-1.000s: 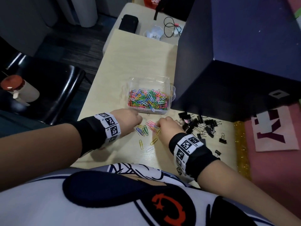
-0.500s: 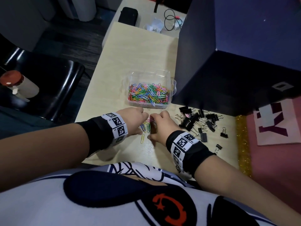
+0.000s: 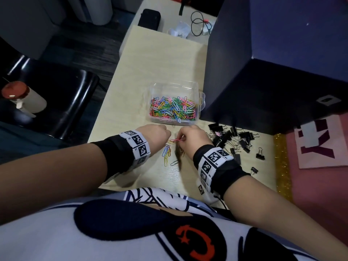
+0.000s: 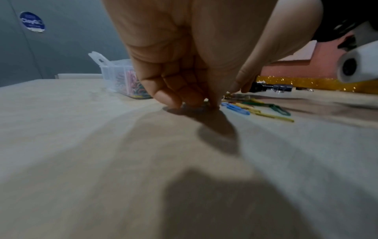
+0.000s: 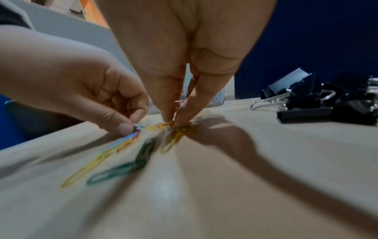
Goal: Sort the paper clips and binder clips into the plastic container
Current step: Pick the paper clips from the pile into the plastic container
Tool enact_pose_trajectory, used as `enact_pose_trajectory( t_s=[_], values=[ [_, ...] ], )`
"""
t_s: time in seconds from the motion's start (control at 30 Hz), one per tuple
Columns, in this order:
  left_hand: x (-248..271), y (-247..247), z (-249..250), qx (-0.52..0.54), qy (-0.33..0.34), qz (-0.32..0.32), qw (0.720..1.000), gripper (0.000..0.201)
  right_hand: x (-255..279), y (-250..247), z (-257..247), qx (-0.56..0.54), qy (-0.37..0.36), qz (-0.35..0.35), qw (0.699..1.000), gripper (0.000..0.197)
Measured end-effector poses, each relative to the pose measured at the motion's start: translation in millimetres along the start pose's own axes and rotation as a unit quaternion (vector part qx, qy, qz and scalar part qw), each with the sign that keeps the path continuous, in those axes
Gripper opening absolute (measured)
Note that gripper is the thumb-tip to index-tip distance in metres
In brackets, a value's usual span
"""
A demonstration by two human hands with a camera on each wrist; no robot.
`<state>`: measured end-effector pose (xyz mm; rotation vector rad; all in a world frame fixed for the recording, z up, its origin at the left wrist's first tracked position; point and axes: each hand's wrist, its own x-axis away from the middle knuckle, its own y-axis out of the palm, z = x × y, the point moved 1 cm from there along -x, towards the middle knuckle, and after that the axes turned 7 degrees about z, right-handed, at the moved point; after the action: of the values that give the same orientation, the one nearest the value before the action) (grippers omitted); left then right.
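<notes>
A clear plastic container full of coloured paper clips stands mid-table, also seen in the left wrist view as the container. Loose paper clips lie on the wood between my hands. My left hand has its fingers curled down, pinching paper clips against the table. My right hand pinches a small bunch of paper clips with thumb and fingers. Black binder clips lie scattered to the right of my right hand.
A dark blue box rises right behind the container and binder clips. A black case, cables and crumpled plastic lie at the table's far end. A black chair with a red-capped bottle stands left. A pink mat lies right.
Both hands have drawn close together over the loose clips and closed on them. The scattered clips have been gathered into a tighter group.
</notes>
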<state>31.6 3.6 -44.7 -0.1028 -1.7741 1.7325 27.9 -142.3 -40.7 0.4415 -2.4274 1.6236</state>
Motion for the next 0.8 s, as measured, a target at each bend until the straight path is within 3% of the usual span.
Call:
enact_pose_trajectory(
  t_s=[0.13, 0.27, 0.33, 0.43, 0.5, 0.57, 0.67, 0.73, 0.8],
  values=[
    [3.4, -15.1, -6.5, 0.053, -0.001, 0.039, 0.998, 0.019, -6.7, -22.8, -5.5, -0.035, -0.004, 0.050, 0.998, 0.010],
    [3.5, -47.5, -17.8, 0.114, -0.027, 0.135, 0.984, 0.019, -14.5, -49.8, -18.5, -0.113, -0.008, 0.159, 0.981, 0.011],
    [0.5, -61.9, -24.1, 0.138, -0.048, 0.178, 0.973, 0.020, -17.2, -58.4, -23.5, -0.117, -0.009, 0.167, 0.979, 0.016],
    [1.0, -69.5, -28.5, 0.147, -0.065, 0.195, 0.968, 0.027, -15.5, -59.6, -23.1, -0.028, -0.010, 0.147, 0.989, 0.031],
    [5.9, -63.8, -24.3, 0.112, -0.044, 0.167, 0.979, 0.029, -9.8, -53.9, -18.2, 0.018, -0.004, 0.137, 0.990, 0.031],
    [10.9, -48.9, -16.6, 0.064, -0.003, 0.110, 0.992, 0.032, -6.4, -42.2, -9.3, 0.048, 0.026, 0.073, 0.996, 0.034],
    [15.2, -20.1, -6.7, 0.034, 0.010, 0.040, 0.999, 0.057, 3.6, -19.2, -0.7, 0.112, 0.066, -0.076, 0.989, 0.069],
    [15.5, -5.5, -0.8, 0.028, -0.006, 0.019, 0.999, 0.077, 13.3, -7.6, -1.4, 0.128, 0.050, -0.109, 0.985, 0.086],
    [13.8, 2.9, 3.5, 0.021, -0.027, 0.012, 0.999, 0.079, 19.9, 1.5, -4.1, 0.132, 0.015, -0.099, 0.986, 0.088]
  ],
)
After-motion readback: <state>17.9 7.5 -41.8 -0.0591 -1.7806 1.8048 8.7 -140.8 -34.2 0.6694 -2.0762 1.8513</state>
